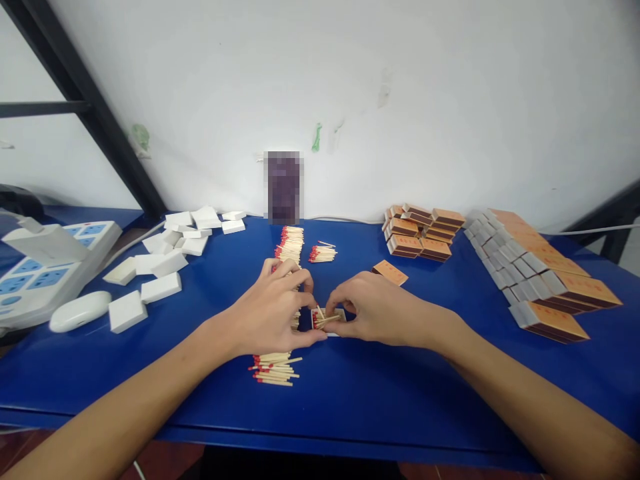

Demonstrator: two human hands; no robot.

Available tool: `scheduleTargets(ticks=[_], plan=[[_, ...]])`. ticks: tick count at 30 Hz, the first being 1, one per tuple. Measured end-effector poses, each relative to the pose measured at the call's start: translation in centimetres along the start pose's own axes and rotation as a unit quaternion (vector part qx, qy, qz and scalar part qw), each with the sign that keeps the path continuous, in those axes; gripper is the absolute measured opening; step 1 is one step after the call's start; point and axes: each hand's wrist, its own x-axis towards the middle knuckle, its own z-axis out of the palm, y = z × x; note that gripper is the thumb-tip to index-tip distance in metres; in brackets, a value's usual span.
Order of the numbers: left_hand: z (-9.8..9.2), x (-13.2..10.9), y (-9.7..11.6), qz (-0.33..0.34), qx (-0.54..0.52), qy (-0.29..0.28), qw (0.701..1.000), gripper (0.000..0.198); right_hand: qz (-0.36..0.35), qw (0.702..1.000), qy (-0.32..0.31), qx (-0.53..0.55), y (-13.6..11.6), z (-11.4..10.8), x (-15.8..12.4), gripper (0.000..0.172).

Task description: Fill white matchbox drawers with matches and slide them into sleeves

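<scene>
A long row of red-tipped matches (289, 248) runs down the middle of the blue table (350, 400). My left hand (273, 310) rests over that row, fingers curled, thumb pressing against a small white matchbox tray (327, 319) that holds a few matches. My right hand (377, 308) grips the tray's right side with bent fingers. A small loose bundle of matches (323, 253) lies behind the hands, and an orange matchbox sleeve (390, 272) lies flat just beyond my right hand.
White inner trays (165, 257) are scattered at the left. Stacks of orange matchboxes (423, 232) stand at the back right, and a long row of them (540, 273) at the far right. A white power strip (45, 267) and a white mouse (79, 311) sit at the left edge.
</scene>
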Motion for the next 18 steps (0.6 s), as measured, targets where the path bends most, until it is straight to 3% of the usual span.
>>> scheduleTargets(ticks=[18], plan=[[0.2, -0.04, -0.17, -0.004, 0.002, 0.025, 1.0, 0.04, -0.011, 1.0, 0.002, 0.006, 0.37, 0.03, -0.08, 0.009]])
